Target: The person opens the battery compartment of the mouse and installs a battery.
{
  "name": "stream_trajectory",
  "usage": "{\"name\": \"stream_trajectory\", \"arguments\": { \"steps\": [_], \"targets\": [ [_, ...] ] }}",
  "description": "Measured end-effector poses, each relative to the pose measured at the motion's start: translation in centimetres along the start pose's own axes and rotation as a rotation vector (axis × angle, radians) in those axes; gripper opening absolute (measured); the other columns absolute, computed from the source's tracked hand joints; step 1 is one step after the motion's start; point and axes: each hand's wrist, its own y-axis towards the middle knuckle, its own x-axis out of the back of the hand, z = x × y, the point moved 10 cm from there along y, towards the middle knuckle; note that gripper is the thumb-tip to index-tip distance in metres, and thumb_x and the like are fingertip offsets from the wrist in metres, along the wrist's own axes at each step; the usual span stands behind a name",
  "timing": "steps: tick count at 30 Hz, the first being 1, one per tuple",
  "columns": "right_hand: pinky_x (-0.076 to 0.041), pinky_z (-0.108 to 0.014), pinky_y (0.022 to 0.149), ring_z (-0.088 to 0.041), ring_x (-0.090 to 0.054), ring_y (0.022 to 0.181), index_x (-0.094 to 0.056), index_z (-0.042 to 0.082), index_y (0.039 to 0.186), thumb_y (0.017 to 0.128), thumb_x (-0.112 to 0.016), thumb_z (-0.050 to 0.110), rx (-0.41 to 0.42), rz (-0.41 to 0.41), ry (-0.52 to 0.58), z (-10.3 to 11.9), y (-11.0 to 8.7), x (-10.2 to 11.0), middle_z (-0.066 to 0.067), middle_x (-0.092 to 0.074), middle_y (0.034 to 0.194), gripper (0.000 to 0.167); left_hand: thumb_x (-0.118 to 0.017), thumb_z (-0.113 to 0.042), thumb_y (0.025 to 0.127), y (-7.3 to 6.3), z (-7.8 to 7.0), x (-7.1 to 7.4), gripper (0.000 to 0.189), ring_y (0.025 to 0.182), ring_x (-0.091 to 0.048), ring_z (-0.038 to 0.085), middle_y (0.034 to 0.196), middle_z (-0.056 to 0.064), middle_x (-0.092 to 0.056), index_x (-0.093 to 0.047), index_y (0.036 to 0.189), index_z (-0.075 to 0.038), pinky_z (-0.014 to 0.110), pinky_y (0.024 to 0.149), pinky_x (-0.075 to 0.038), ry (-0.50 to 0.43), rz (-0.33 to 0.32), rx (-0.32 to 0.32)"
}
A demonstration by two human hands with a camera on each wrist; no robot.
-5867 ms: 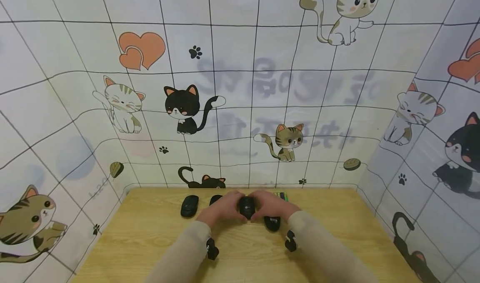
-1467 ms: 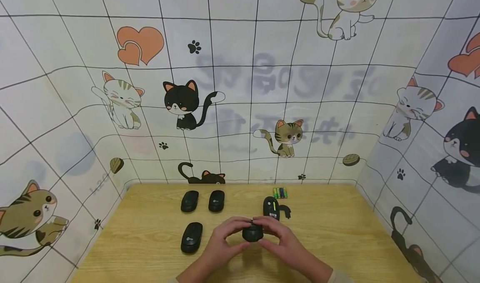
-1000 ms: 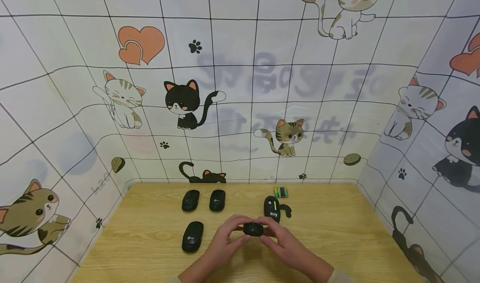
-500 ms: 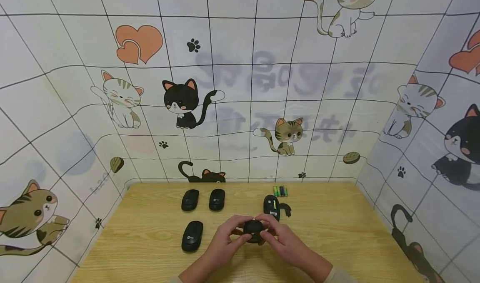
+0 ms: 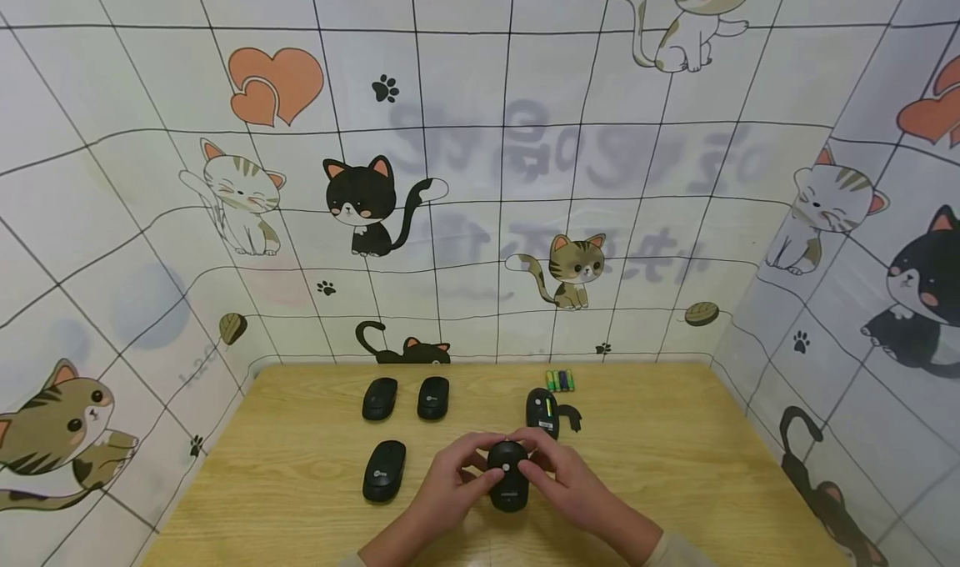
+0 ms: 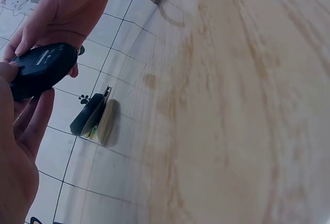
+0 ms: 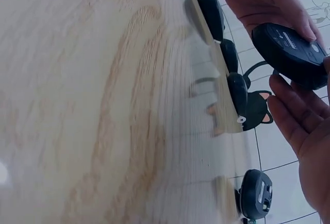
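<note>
A black computer mouse (image 5: 508, 497) is held between both hands near the middle front of the table, its underside turned up to the head view. My left hand (image 5: 455, 477) grips one side, thumb on the underside and fingers at the far end. Mirroring it, my right hand (image 5: 564, 477) pinches the other side. The right wrist view shows the held mouse (image 7: 289, 53) raised above the tabletop, with a pale label on its bottom. Just behind the hands lies another mouse (image 5: 542, 408), underside up, its battery slot uncovered and a battery inside. A black curved cover (image 5: 572, 418) lies beside it.
Several loose batteries (image 5: 559, 381) lie side by side at the back of the wooden table (image 5: 660, 467). To the left stand three more black mice: one at back left (image 5: 380, 399), one beside it (image 5: 433, 398), and one nearer (image 5: 384, 472). A cat-printed curtain (image 5: 465, 167) surrounds the table.
Both hands have brought the mouse from the back of the table toward the front. Over the last second they have tilted it, so its underside now faces the head view.
</note>
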Motion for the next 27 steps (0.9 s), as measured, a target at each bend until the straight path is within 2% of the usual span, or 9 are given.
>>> {"name": "stream_trajectory", "arguments": {
  "steps": [5, 11, 19, 23, 27],
  "targets": [
    [-0.064, -0.032, 0.088, -0.018, -0.072, 0.103, -0.06, 0.014, 0.144, 0.113, -0.065, 0.012, -0.008, -0.043, 0.073, 0.1, 0.0, 0.1, -0.013, -0.069, 0.132, 0.032, -0.078, -0.017, 0.106, 0.1, 0.8, -0.2, 0.038, 0.098, -0.074, 0.019, 0.137, 0.006, -0.069, -0.071, 0.143, -0.025, 0.038, 0.077, -0.069, -0.111, 0.005, 0.062],
    [-0.063, -0.031, 0.089, -0.019, -0.073, 0.102, -0.061, 0.012, 0.144, 0.11, -0.07, 0.012, -0.073, -0.062, 0.151, -0.4, 0.0, -0.1, -0.018, -0.065, 0.129, 0.035, -0.077, -0.014, 0.106, 0.1, 0.6, -0.3, 0.039, 0.095, -0.076, 0.021, 0.125, 0.013, -0.066, -0.07, 0.144, -0.018, 0.04, 0.074, -0.069, -0.219, 0.018, 0.109],
    [-0.064, -0.032, 0.085, -0.022, -0.076, 0.087, -0.058, 0.011, 0.146, 0.108, -0.074, 0.01, -0.174, -0.033, 0.247, -1.3, -0.1, -0.6, -0.023, -0.057, 0.128, 0.042, -0.076, -0.013, 0.106, 0.2, 0.9, -0.4, 0.038, 0.095, -0.076, 0.024, 0.12, 0.013, -0.067, -0.07, 0.144, -0.015, 0.037, 0.072, -0.068, -0.264, 0.025, 0.142],
    [-0.065, -0.033, 0.087, -0.025, -0.078, 0.092, -0.057, 0.011, 0.147, 0.107, -0.074, 0.009, -0.173, -0.026, 0.265, -1.2, -0.1, -0.7, -0.024, -0.058, 0.128, 0.043, -0.076, -0.015, 0.106, 0.2, 1.0, -0.4, 0.038, 0.094, -0.076, 0.023, 0.12, 0.012, -0.066, -0.07, 0.144, -0.015, 0.038, 0.072, -0.068, -0.262, 0.026, 0.148],
    [-0.064, -0.033, 0.089, -0.026, -0.077, 0.1, -0.059, 0.012, 0.146, 0.106, -0.076, 0.01, -0.175, -0.029, 0.239, -1.1, -0.1, -0.6, -0.022, -0.062, 0.128, 0.043, -0.076, -0.015, 0.106, 0.2, 1.2, -0.5, 0.037, 0.093, -0.075, 0.023, 0.119, 0.012, -0.066, -0.071, 0.143, -0.015, 0.039, 0.072, -0.068, -0.26, 0.024, 0.153]
  ]
}}
